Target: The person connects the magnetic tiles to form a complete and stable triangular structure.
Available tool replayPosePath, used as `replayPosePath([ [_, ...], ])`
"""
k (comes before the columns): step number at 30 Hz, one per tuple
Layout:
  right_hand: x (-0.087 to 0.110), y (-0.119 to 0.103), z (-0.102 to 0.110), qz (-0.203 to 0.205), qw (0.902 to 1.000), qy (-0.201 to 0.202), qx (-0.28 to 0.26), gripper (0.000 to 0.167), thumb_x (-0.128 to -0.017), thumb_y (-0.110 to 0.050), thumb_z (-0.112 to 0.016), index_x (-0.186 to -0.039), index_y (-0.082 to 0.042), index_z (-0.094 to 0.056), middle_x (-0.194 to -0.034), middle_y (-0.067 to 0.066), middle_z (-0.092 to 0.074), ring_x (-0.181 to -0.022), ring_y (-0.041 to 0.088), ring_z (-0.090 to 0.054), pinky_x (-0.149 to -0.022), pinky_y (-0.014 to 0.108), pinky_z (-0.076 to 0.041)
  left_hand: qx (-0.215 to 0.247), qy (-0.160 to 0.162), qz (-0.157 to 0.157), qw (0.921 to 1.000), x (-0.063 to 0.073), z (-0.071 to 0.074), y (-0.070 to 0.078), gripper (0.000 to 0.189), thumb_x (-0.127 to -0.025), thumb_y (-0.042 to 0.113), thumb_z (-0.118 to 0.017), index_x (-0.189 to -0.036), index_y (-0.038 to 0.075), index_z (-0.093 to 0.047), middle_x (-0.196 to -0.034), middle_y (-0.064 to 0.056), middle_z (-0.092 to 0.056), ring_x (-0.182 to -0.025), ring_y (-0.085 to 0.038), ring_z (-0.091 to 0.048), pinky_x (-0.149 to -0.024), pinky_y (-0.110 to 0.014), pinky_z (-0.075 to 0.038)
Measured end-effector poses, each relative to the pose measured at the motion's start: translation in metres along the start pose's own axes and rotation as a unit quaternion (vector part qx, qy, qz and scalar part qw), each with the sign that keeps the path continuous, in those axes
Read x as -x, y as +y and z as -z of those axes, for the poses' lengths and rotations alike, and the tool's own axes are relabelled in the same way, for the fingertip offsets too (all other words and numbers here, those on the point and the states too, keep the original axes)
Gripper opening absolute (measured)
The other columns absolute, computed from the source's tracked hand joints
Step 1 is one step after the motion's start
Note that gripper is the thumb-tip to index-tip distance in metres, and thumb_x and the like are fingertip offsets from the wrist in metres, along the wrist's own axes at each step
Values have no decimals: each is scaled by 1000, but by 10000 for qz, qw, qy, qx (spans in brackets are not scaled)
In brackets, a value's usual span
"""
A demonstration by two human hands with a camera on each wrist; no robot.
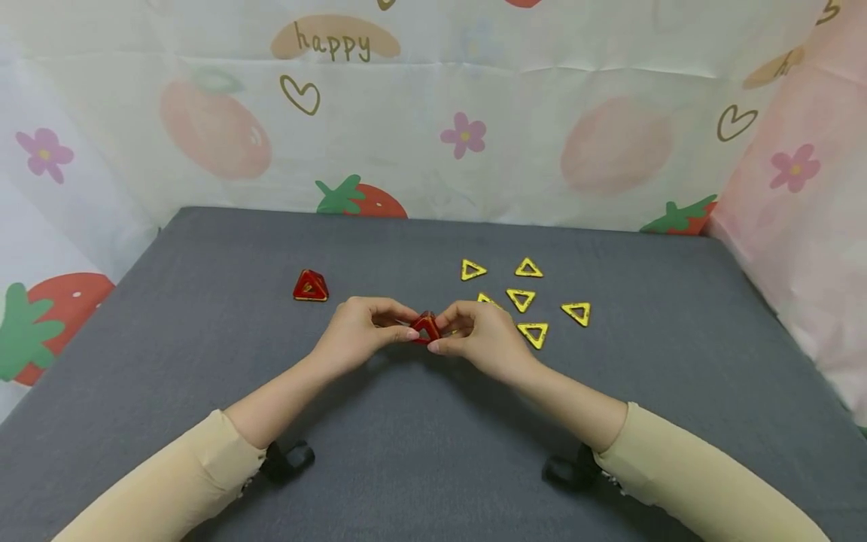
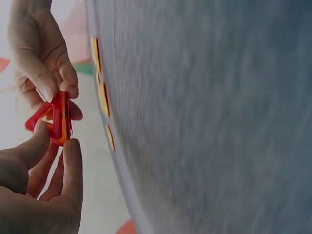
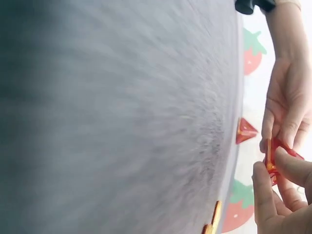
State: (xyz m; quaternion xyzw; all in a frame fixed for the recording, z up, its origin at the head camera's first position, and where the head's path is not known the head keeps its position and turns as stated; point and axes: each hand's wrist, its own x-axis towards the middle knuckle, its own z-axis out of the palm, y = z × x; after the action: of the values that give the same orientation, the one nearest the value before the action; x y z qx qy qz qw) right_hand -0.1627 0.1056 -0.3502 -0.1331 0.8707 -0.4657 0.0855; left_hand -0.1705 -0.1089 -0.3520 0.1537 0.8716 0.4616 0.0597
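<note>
Sleeves: cream [image 1: 159, 476], reaching in behind both grips, with black wrist units [image 1: 571, 473] strapped below.
Left grip [image 1: 355, 331]: and it's pinching! Thumb on the front face of the red piece, fingers round behind its left side.
Right grip [image 1: 489, 340]: pinching too, thumb low, fingers over the right side; some yellow peeks between those fingers, but what it belongs to I can't tell.
Red piece [image 1: 428, 322]: right here, dead centre between the two grips, touching both sets of fingertips and held up off the bench. Neither hand is nearer; no clear long axis, a compact shape with its peak upward.
Its look: glossy red, triangular frames meeting at an angle, an open window in the front face, orange-gold lines along the edges.
Yellow triangular frames [image 1: 533, 336]: six in view, lying flat to the right of the right grip and beyond it; one is partly hidden behind that hand, the closest just beside it.
Red pyramid [image 1: 311, 285]: over to the left, just beyond the left grip, standing on its base, gold-edged.
Bench [image 1: 420, 459]: grey cloth, spreading under everything.
Backdrop [image 1: 515, 173]: farthest past the grips, printed fabric with strawberries, hearts and "happy".
</note>
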Motion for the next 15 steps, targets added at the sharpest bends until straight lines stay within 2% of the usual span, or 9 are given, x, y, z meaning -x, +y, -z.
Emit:
replayPosePath([
  [8,-32,-10,-15,135,9987,493,-24,24,-82,-20,-81,-103,-11,-74,-100,7,-78,-89,17,-75,-72,28,-60,-265,765,-196,9965,-13,15,-10,19,-87,22,-76,-103,14,-77,-99,-8,-78,-86,-19,-74,-72,-29,-57],
  [15,-57,-17,-29,27,9959,855,-283,25,-83,-20,-80,-105,-12,-76,-102,7,-78,-88,18,-75,-72,28,-60,-529,1189,85,9915,-22,27,-17,23,-90,22,-73,-109,10,-75,-104,-12,-77,-90,-24,-72,-71,-29,-55],
])
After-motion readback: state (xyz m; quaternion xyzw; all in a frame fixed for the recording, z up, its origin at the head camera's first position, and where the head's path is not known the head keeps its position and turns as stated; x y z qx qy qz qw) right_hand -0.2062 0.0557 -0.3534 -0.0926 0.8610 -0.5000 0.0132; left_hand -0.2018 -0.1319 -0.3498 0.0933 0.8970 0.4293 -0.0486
